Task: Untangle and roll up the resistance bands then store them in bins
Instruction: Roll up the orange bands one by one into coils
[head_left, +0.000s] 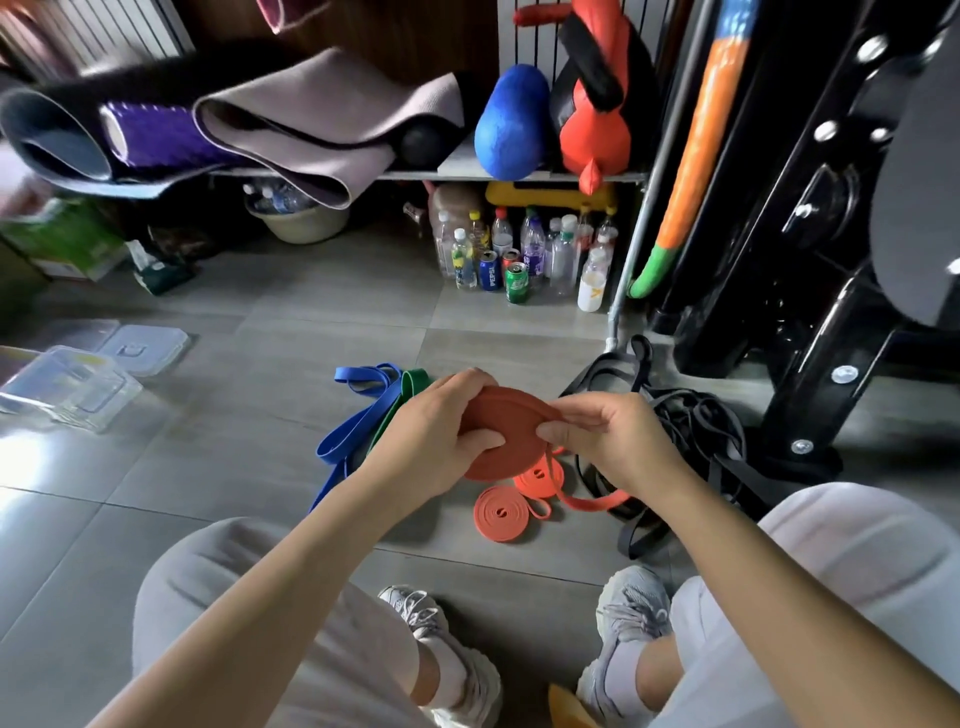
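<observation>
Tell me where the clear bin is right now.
In the head view, the clear bin sits on the floor at the far left, a clear lid just beyond it, well left of the blue band.

And the big orange coil (506, 439) sits raised, tail trailing; two small orange coils (501, 512) beneath; blue band (343, 441), green band (413, 382), black bands (691, 415) sprawl loose.

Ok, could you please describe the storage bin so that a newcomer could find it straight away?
Start on the grey tiled floor and look to its far left edge, well left of the blue band. The bin is the clear plastic box standing there. Its tall see-through walls set it apart from the flat clear lid lying just behind it.
</observation>
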